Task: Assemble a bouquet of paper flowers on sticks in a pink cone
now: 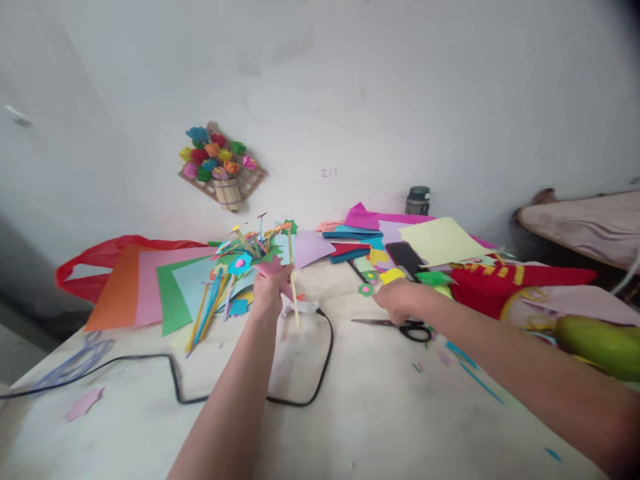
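Matt paper everywhere: coloured sheets (150, 287) lie flat on the desk (380, 413), whose pale top looks dull and scuffed. The paper flowers (250, 257) are matt too. The scissors (400, 325) have grey metal blades and glossy black plastic handles. There's a smooth black cable (175, 380) and a shiny, crinkled red plastic bag (95, 263). On the wall hangs a bare wooden slat basket (230, 190).

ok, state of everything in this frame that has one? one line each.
left hand: grip shut on paper flower bunch, held upright above the table
right hand: low by small paper flower; grip unclear
scissors: lying flat, closed, untouched
glue gun: lying on the table, cord attached
phone: screen dark
jar: capped
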